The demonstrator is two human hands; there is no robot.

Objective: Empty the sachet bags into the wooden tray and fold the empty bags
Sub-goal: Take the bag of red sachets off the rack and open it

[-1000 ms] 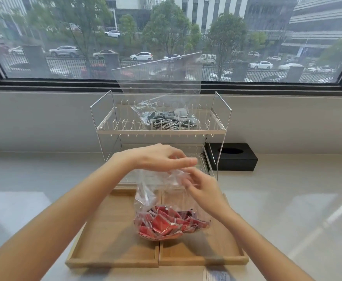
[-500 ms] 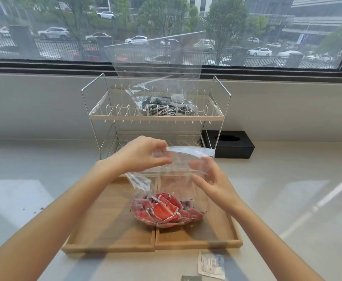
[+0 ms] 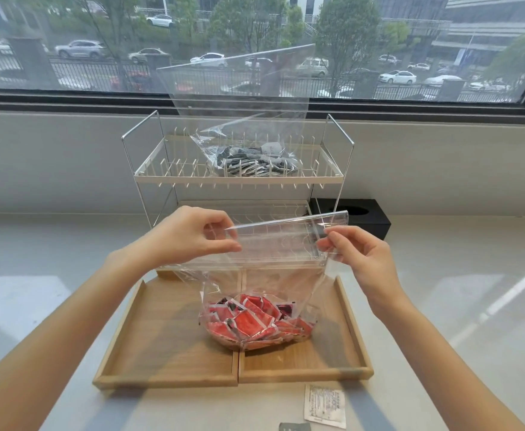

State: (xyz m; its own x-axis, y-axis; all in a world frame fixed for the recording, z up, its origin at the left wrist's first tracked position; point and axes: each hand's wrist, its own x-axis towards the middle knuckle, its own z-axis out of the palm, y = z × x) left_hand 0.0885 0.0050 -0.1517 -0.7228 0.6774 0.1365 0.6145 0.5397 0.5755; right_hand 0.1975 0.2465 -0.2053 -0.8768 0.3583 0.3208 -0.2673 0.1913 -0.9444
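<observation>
1. Behind the pale white countertop (image 3: 68,306) runs a wide window (image 3: 255,42) that looks on a street with parked cars and trees.
2. On the countertop lies a shallow wooden tray with two compartments (image 3: 167,362), side by side, with a divider in the middle.
3. Over the divider stands a clear plastic bag with red sachets (image 3: 264,293); its bottom rests on the tray and the red sachets (image 3: 251,321) are all inside the bag.
4. Left hand (image 3: 189,237) pinches the left end of the bag's top edge between thumb and fingers.
5. Right hand (image 3: 360,253) pinches the right end of the same edge, so the top is stretched wide between both hands.
6. Behind the tray stands a white wire rack with two shelves (image 3: 239,178); on its upper shelf sits a second clear bag with dark grey sachets (image 3: 251,163), its top upright.
7. A black box with a round hole (image 3: 357,219) is just right of the rack.
8. Near the front edge, a small white paper packet (image 3: 325,405) lies flat.
</observation>
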